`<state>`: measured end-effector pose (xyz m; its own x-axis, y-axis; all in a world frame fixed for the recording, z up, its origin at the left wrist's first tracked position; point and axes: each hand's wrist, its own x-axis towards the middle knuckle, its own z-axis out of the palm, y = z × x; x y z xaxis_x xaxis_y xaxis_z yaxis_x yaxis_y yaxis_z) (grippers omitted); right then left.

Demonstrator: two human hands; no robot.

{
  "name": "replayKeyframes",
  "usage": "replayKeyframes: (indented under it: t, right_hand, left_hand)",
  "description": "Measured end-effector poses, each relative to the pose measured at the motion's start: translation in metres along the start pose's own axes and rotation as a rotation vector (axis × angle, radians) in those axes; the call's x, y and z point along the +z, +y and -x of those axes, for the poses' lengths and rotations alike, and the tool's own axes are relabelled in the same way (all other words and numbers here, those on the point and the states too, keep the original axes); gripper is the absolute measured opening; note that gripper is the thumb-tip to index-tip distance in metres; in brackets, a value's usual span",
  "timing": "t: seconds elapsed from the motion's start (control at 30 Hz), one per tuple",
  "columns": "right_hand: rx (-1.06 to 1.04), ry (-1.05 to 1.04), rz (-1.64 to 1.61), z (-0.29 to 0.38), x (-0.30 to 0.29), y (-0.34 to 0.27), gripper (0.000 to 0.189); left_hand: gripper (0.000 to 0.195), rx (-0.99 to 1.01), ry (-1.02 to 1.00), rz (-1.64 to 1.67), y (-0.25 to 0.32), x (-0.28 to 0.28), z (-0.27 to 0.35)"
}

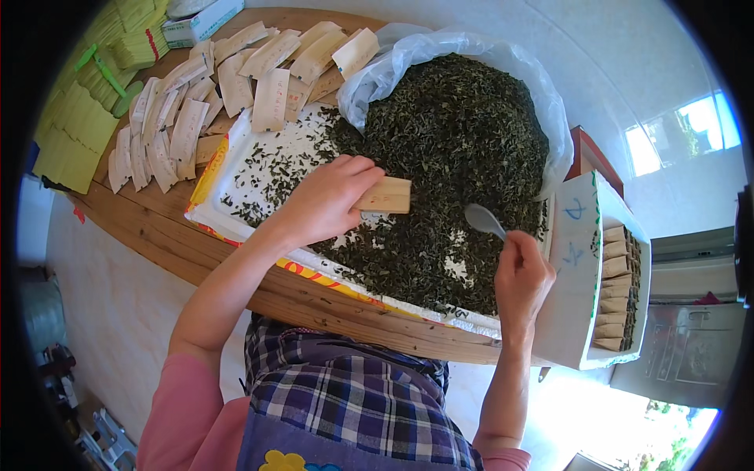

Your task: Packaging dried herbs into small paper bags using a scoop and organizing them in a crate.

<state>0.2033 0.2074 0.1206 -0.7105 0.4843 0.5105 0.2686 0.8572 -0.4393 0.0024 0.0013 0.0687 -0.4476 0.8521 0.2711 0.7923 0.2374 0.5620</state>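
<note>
My left hand (336,203) holds a small brown paper packet (386,196) over the tray, its outer end turned toward the leaf heap. In my right hand (524,268) is a pale plastic spoon (484,219) by its handle, the bowl just above the leaves; whether it carries any leaf cannot be told. Dried dark-green leaves, which look like tea (453,129), spill from a clear plastic bag (556,129). They spread across a white foam tray (277,141) with a yellow and red outer edge.
Several paper packets (272,100) lie piled on the wooden table (227,259) at the back left. Beyond them are yellow paper stacks (76,129) and a green plastic tool (109,76). To the right, a white foam box (571,265) holds rows of upright packets (612,294).
</note>
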Motion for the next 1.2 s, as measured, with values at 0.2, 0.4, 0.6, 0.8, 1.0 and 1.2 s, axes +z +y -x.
replayKeyframes:
  t: [0.2,0.4,0.6,0.8,1.0,1.2]
  right_hand:
    - [0.111,-0.118,-0.034,0.028,0.022,0.016,0.009]
    - [0.416,-0.166,-0.399,0.029,0.042,0.012,0.011]
    - [0.425,-0.132,-0.46,0.021,0.021,0.001,0.01]
    - [0.158,-0.078,-0.363,0.012,0.008,-0.023,0.007]
    - [-0.184,-0.03,-0.159,-0.008,-0.017,-0.045,0.011]
    - [-0.449,-0.106,-0.079,-0.001,-0.004,-0.05,0.024]
  left_hand:
    - [0.051,-0.053,-0.206,-0.236,0.005,0.005,0.003]
    - [0.052,-0.092,-0.259,-0.122,0.016,0.021,-0.005]
    - [0.055,-0.005,-0.117,0.097,0.014,0.017,-0.003]
    - [0.059,-0.037,-0.085,0.288,0.022,0.014,-0.001]
    - [0.062,-0.133,-0.142,0.543,0.018,0.009,0.001]
    - [0.062,-0.219,-0.124,0.735,0.021,0.016,0.003]
